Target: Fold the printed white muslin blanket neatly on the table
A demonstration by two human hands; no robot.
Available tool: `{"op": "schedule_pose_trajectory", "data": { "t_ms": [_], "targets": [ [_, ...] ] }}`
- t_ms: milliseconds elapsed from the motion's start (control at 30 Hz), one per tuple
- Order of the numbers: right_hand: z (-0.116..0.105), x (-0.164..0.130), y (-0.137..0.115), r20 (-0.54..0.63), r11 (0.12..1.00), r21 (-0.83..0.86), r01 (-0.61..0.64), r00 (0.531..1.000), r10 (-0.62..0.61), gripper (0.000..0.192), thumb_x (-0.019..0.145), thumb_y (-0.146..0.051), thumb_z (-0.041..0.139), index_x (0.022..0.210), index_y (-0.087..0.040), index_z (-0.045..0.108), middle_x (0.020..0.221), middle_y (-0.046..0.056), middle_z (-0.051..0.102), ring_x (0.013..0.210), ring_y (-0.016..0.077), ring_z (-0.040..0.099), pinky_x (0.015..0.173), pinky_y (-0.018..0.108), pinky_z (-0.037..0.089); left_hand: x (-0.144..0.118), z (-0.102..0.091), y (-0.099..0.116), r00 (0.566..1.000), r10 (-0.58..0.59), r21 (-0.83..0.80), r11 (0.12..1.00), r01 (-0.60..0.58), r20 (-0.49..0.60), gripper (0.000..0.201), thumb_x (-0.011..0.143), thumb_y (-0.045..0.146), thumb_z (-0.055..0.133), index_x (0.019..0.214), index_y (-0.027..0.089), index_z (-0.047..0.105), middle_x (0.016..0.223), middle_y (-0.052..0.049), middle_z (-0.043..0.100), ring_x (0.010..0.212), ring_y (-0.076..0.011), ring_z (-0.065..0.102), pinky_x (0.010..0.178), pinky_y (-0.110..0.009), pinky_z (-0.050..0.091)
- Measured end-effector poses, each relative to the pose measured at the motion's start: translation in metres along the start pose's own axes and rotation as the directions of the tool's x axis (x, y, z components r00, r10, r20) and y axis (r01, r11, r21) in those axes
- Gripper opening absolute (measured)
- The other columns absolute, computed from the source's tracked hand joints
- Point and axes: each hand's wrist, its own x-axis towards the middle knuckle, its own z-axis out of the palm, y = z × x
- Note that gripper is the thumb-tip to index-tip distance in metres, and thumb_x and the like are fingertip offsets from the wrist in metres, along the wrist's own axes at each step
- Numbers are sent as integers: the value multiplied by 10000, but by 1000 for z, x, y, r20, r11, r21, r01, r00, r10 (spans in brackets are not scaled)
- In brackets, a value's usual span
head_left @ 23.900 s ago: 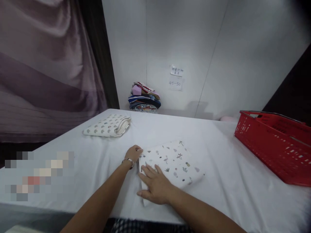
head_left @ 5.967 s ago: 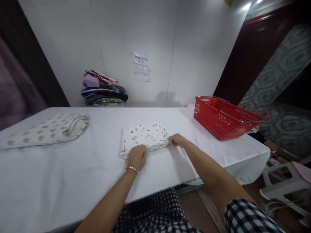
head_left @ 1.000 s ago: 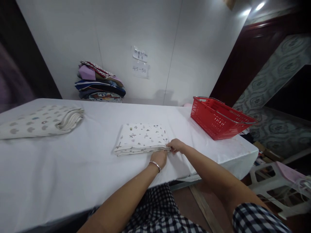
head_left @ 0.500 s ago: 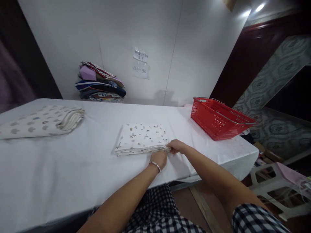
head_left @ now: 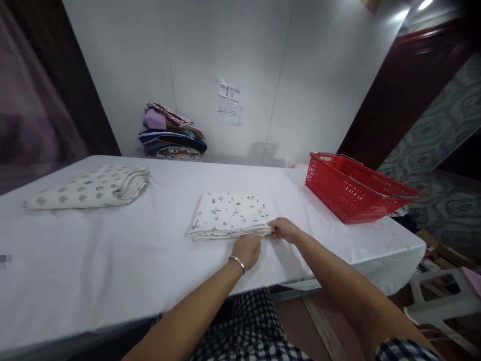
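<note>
A folded white cloth with small printed figures point(head_left: 230, 214) lies in the middle of the white-covered table point(head_left: 112, 260). My left hand point(head_left: 248, 248), with a bracelet on the wrist, rests at the cloth's near right corner, fingers curled against the stacked edges. My right hand point(head_left: 284, 229) pinches the same corner from the right side. Both hands touch the cloth's edge; it lies flat on the table.
A second folded cloth with grey spots point(head_left: 90, 187) lies at the far left of the table. A red plastic basket point(head_left: 353, 188) stands at the right end. A pile of coloured fabrics point(head_left: 173, 134) sits against the white wall under paper notes point(head_left: 228, 103). A white stool point(head_left: 439, 306) is low right.
Over the last second my hands have stayed at the cloth's near right corner; only the camera has turned slightly left. Earlier, my left hand was further left along the near edge.
</note>
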Motion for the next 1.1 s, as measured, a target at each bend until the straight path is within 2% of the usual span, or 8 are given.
{"op": "schedule_pose_trajectory", "data": {
  "t_ms": [167, 267, 367, 467, 633, 833, 1033, 1100],
  "targets": [
    [-4, 1, -11, 86, 989, 144, 26, 996, -39, 120, 713, -225, 548, 801, -146, 524, 665, 23, 597, 559, 98, 570, 482, 177, 451, -35, -29, -49, 931, -83, 79, 990, 118, -355, 335, 805, 195, 416, 1115, 194, 543, 1060, -85, 570, 999, -203, 499, 859, -340, 391],
    [-2, 1, -19, 116, 978, 206, 37, 991, -62, 139, 705, -224, 561, 824, -166, 519, 655, 1, 581, 540, 87, 551, 469, 171, 448, -56, -44, -80, 872, -197, 140, 948, 286, -448, 449, 782, 242, 460, 1226, 181, 455, 1264, -104, 455, 1178, -244, 378, 962, -399, 311],
    [3, 0, -28, 115, 963, 264, 57, 989, -91, 153, 692, -215, 577, 827, -182, 513, 634, -18, 557, 522, 79, 532, 453, 165, 443, -68, -49, -104, 824, -397, 124, 869, 479, -404, 567, 749, 337, 503, 1280, 167, 393, 1355, -108, 366, 1255, -267, 284, 991, -432, 278],
    [8, 1, -38, 98, 948, 306, 86, 988, -121, 128, 688, -200, 576, 799, -172, 519, 626, -17, 543, 514, 70, 517, 440, 154, 439, -69, -50, -118, 785, -537, 66, 812, 581, -308, 572, 744, 375, 499, 1273, 180, 403, 1337, -97, 398, 1233, -242, 336, 985, -402, 304],
    [11, 2, -52, 24, 943, 319, 98, 993, -111, 102, 712, -198, 546, 804, -163, 522, 646, 1, 557, 515, 68, 506, 426, 146, 431, -64, -58, -128, 800, -557, -21, 823, 567, -222, 454, 772, 307, 453, 1214, 210, 473, 1166, -46, 569, 1050, -190, 518, 930, -326, 369],
    [11, 0, -57, 31, 951, 294, 96, 993, -110, 92, 728, -199, 537, 811, -165, 518, 647, 6, 560, 514, 73, 509, 416, 149, 427, -55, -62, -140, 759, -588, -170, 808, 564, -280, 378, 754, 278, 459, 1118, 229, 547, 1057, -20, 612, 925, -173, 562, 839, -279, 432],
    [9, -1, -61, 68, 955, 267, 131, 986, -154, 155, 706, -189, 568, 850, -170, 515, 637, -4, 559, 515, 73, 514, 424, 150, 433, -37, -75, -145, 654, -638, -334, 770, 543, -407, 357, 680, 191, 460, 1004, 182, 608, 977, -44, 596, 875, -166, 560, 848, -268, 439],
    [6, -2, -59, 62, 959, 252, 128, 987, -148, 210, 695, -180, 580, 894, -176, 511, 642, -10, 558, 512, 73, 518, 429, 154, 438, -35, -79, -146, 641, -650, -373, 760, 533, -408, 349, 659, 203, 473, 974, 185, 623, 1014, -47, 569, 849, -160, 566, 839, -268, 449]
  ]
}}
